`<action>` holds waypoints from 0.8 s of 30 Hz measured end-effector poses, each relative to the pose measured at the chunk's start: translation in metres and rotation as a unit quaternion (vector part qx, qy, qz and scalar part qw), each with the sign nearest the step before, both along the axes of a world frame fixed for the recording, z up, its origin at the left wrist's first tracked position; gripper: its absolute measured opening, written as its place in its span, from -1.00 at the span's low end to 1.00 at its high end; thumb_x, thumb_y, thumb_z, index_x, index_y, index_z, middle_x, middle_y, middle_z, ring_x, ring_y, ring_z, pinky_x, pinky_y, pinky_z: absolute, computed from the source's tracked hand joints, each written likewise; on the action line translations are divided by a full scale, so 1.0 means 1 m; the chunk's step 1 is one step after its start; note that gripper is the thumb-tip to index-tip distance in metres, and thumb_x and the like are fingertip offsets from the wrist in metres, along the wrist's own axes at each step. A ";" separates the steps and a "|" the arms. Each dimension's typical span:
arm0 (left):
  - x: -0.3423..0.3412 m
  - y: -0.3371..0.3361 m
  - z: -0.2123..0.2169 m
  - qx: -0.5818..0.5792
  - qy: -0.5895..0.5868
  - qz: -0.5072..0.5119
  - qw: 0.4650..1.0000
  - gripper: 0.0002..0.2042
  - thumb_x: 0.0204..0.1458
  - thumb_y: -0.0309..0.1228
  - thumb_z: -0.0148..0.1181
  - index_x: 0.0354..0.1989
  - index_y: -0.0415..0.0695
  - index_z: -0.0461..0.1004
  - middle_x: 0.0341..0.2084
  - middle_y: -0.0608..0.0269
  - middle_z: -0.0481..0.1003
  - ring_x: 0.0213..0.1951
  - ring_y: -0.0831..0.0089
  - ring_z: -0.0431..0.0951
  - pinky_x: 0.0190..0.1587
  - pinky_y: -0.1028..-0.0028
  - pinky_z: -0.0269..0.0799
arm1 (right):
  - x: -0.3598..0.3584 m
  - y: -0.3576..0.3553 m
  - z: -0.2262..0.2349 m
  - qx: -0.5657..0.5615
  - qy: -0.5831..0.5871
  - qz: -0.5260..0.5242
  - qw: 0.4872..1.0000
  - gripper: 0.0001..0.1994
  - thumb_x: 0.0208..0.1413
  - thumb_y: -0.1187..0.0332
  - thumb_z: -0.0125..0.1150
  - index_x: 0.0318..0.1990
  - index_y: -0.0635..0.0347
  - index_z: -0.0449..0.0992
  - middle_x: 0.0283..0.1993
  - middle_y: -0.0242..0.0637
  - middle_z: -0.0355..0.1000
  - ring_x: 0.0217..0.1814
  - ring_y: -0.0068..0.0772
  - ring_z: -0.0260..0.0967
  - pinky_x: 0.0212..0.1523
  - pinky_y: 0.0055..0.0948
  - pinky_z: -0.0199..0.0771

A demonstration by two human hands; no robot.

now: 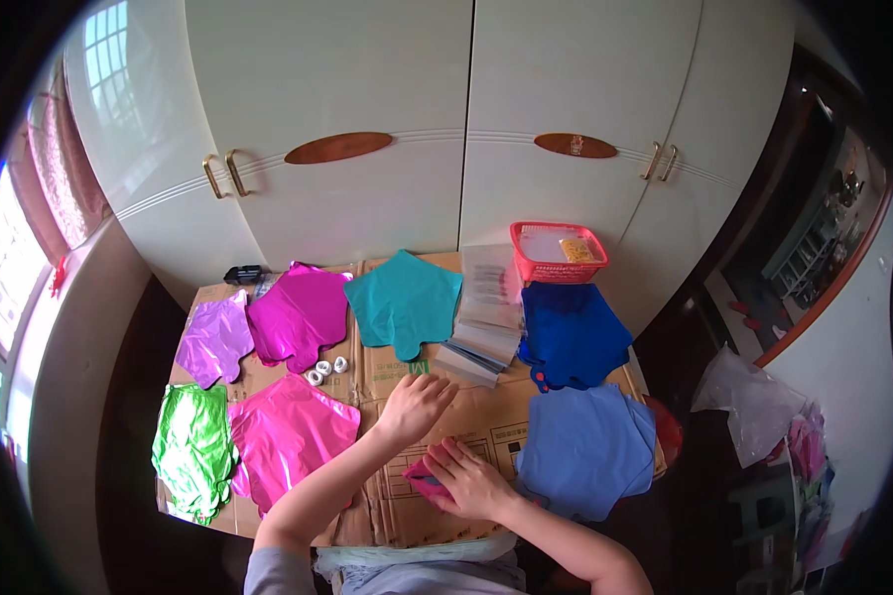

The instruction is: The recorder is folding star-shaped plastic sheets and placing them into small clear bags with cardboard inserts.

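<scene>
My left hand (419, 409) is above the middle of the cardboard, its fingers curled together; whatever they may hold is hidden. Nearer to me, my right hand (471, 483) lies flat, fingers stretched out, over a small folded pink foil balloon (425, 484) and presses it to the cardboard. The hand covers part of that balloon. Beyond my left hand lie a flat teal star-shaped foil balloon (404, 302) and a fan of clear and grey plastic sleeves (479, 352). A pile of light blue foil balloons (585, 446) is to the right of my right hand.
Cardboard (387, 496) covers the table. Bright pink (293, 431), green (193, 451), lilac (215, 337), magenta (301, 315) and dark blue foil balloons (574, 332) lie around its sides. White ribbon rolls (325, 370) sit left of centre. A red basket (559, 268) stands at the back.
</scene>
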State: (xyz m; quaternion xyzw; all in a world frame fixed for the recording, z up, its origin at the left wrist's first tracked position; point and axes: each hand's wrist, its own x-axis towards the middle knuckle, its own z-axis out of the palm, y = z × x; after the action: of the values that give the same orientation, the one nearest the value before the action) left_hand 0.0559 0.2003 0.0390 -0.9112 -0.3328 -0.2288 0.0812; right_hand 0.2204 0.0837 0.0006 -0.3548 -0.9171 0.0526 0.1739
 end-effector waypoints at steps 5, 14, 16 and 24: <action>0.016 0.045 -0.031 0.048 0.045 -0.013 0.998 -0.95 -0.10 -0.34 0.10 -0.48 0.00 0.41 -0.53 0.41 0.36 -0.32 0.42 0.40 -0.27 0.36 0.26 | 0.000 -0.024 0.024 -0.075 -0.087 0.014 0.993 -0.01 -0.17 -0.26 0.20 0.26 0.39 0.12 0.34 0.07 0.05 0.44 0.07 -0.13 0.43 -0.12 -0.21; -0.040 -0.064 -0.003 -0.019 0.086 -0.033 0.996 -0.72 -0.16 -0.35 0.15 -0.19 0.00 0.51 -0.31 0.46 0.48 -0.22 0.50 0.44 -0.21 0.39 0.25 | 0.022 -0.080 0.005 0.069 -0.119 0.058 0.989 -0.43 0.07 0.18 0.06 0.17 0.41 0.26 0.27 0.00 0.20 0.37 -0.11 0.09 0.37 -0.20 0.05; -0.059 -0.098 0.004 -0.039 0.068 -0.034 0.996 -0.71 -0.17 -0.37 0.14 -0.19 0.00 0.52 -0.27 0.47 0.49 -0.17 0.53 0.44 -0.18 0.38 0.25 | 0.022 -0.078 0.022 0.048 0.014 0.071 0.996 -0.64 0.01 0.37 0.05 -0.02 0.35 0.43 0.02 -0.09 0.44 0.12 -0.23 0.39 0.15 -0.31 0.37; -0.102 -0.167 -0.016 -0.025 0.006 0.057 0.998 -0.67 -0.30 -0.35 0.20 -0.23 0.00 0.54 -0.24 0.46 0.50 -0.14 0.48 0.45 -0.15 0.39 0.25 | -0.005 0.030 0.057 -0.471 0.267 -0.058 0.839 -0.70 0.09 0.34 0.17 -0.02 0.19 0.48 -0.28 -0.18 0.55 -0.29 -0.39 0.50 -0.27 -0.37 0.47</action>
State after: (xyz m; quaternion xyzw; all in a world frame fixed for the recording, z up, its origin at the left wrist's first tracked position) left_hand -0.0457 0.0333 0.0229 -0.8939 -0.3890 -0.2105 0.0734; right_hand 0.2157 0.1139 0.0574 -0.4189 -0.6771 0.5610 0.2265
